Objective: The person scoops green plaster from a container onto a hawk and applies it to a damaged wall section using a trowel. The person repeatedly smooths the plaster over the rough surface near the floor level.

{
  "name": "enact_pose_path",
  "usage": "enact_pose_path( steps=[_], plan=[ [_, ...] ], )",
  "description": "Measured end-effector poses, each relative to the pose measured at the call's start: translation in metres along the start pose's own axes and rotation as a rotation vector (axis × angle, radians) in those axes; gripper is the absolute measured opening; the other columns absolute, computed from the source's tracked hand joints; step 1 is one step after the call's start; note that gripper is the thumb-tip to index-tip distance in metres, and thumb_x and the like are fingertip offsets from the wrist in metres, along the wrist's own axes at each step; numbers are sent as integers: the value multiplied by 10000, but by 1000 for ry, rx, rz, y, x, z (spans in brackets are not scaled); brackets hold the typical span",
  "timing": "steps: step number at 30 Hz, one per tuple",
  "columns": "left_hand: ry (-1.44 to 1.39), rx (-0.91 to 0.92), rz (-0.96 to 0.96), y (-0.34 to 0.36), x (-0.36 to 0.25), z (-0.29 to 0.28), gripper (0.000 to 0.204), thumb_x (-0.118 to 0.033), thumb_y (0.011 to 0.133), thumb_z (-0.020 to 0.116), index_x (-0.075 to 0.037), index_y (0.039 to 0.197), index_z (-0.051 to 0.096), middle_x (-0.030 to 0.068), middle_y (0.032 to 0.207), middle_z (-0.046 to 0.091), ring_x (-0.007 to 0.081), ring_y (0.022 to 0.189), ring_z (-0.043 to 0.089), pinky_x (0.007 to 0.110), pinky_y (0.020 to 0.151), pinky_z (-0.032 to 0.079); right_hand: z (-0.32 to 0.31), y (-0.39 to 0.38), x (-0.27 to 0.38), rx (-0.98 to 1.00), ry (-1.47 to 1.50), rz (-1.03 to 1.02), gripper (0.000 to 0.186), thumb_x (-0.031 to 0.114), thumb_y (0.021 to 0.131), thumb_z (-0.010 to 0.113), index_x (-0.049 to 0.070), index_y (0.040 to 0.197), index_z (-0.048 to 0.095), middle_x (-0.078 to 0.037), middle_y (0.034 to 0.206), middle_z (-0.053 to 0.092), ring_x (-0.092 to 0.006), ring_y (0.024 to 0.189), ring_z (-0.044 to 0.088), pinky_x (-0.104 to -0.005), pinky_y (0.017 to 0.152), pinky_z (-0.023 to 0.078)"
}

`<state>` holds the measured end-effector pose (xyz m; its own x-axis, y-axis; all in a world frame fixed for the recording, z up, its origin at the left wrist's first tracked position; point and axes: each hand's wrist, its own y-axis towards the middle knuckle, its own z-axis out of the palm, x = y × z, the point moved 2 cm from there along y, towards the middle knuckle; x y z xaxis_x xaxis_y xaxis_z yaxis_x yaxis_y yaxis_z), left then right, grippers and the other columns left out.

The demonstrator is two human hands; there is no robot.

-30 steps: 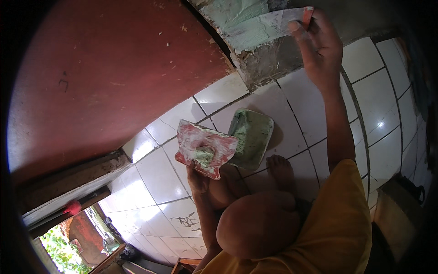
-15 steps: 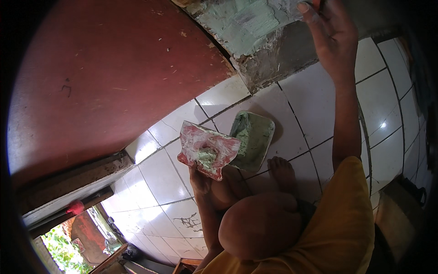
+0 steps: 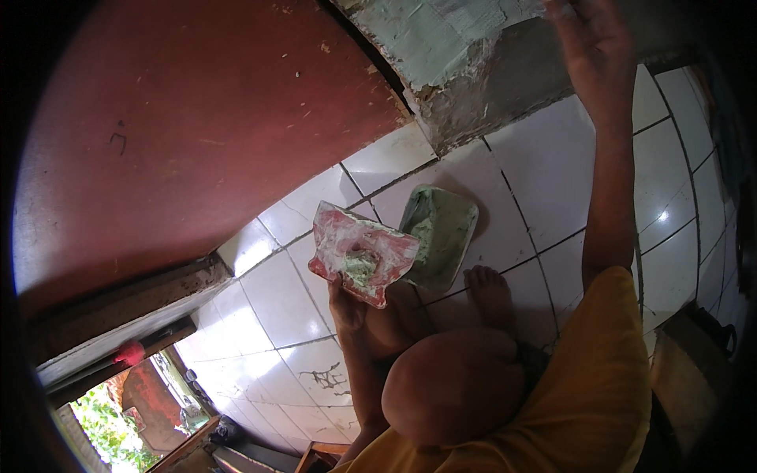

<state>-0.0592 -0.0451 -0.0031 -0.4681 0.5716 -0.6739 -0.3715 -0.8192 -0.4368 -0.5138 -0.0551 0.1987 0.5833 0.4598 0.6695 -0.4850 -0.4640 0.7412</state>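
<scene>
My left hand (image 3: 343, 307) grips a flat, jagged-edged red board (image 3: 327, 244) smeared white, with a lump of pale green paste (image 3: 359, 266) on it. Just right of the board, a shallow rectangular tray (image 3: 448, 244) with green paste inside rests on the tiles. My right hand (image 3: 591, 47) is raised at the top edge against a wall patch (image 3: 426, 39) coated unevenly in pale green. Its fingertips are partly cut off, so what they hold is hard to make out.
A red panel (image 3: 181, 126) fills the upper left, above white floor tiles (image 3: 536, 173). My bare foot (image 3: 489, 296) and bent knee (image 3: 449, 378) are below the tray. At lower left are a ledge (image 3: 126, 299) and an opening (image 3: 110, 418) showing foliage.
My right hand has moved up and to the right, taking the flat scraper it held mostly out of sight. My left hand and board have barely moved.
</scene>
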Motion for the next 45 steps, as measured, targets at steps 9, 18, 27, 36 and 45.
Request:
enact_pose_path(
  steps=[9,18,27,36,45],
  plan=[
    [-17,43,3,0,2,21,600,-319,907,507,-23,1367,261,165,1303,441,315,1164,481,466,953,439,-14,2,-5,-229,-184,15,194,79,861,597,23,1036,535,-13,871,498,-89,807,476,-221,732,394],
    [138,-178,-70,1,14,-15,479,-370,918,400,25,1174,488,137,1049,611,255,934,604,379,842,474,-75,-46,25,-1,-585,-36,244,58,815,616,46,1058,592,-96,980,629,-191,863,610,-311,759,475],
    [51,-27,-73,-2,9,-8,564,-399,889,440,30,1254,421,154,1163,555,290,1049,557,409,916,454,-10,-48,32,392,-596,-420,339,-9,672,616,158,967,617,-42,866,562,-245,753,532,-352,664,447],
    [17,-27,-82,-3,12,-5,542,-363,886,449,29,1259,419,169,1170,552,297,1051,559,438,917,455,2,-14,44,406,-534,-465,227,-15,705,619,79,912,632,-86,802,537,-252,748,509,-328,648,432],
    [32,-43,-73,-1,8,-7,528,-339,893,439,29,1271,410,183,1185,542,305,1064,551,441,922,452,4,8,50,219,-441,-568,240,-39,709,604,71,920,635,-96,809,563,-263,709,528,-339,628,429]
  ],
)
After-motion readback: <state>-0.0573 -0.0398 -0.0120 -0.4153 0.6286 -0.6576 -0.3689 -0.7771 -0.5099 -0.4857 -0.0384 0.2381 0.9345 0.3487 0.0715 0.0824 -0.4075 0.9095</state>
